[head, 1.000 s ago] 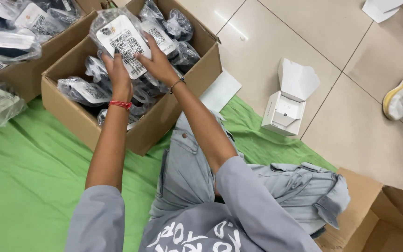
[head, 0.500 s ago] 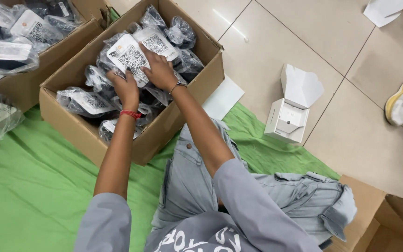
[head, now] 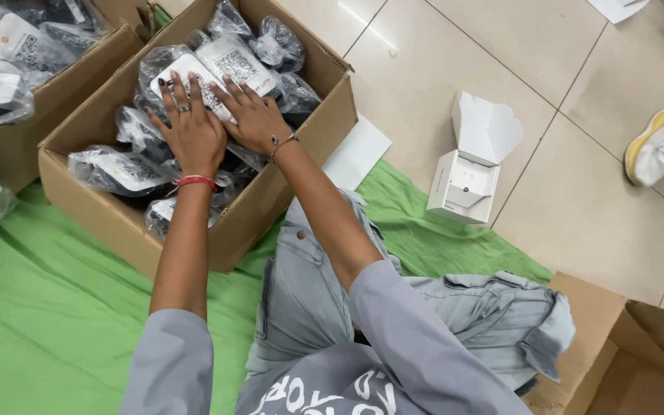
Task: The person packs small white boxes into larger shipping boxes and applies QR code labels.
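Observation:
My left hand (head: 190, 127) and my right hand (head: 253, 117) lie flat, fingers spread, on a clear plastic bag with a white label (head: 194, 77). The bag rests on top of several similar bagged dark items inside an open cardboard box (head: 313, 131). Both palms press down on it; neither hand grips it. A red thread band is on my left wrist and a thin bracelet on my right.
A second cardboard box (head: 55, 100) of bagged items stands at the left. A small open white box (head: 466, 180) sits on the tiled floor to the right. A green cloth (head: 48, 307) covers the floor under me. Another person's shoe (head: 655, 146) is at far right.
Both hands carried the labelled bag down from above the box and laid it on the pile; they now rest flat on it instead of holding it up.

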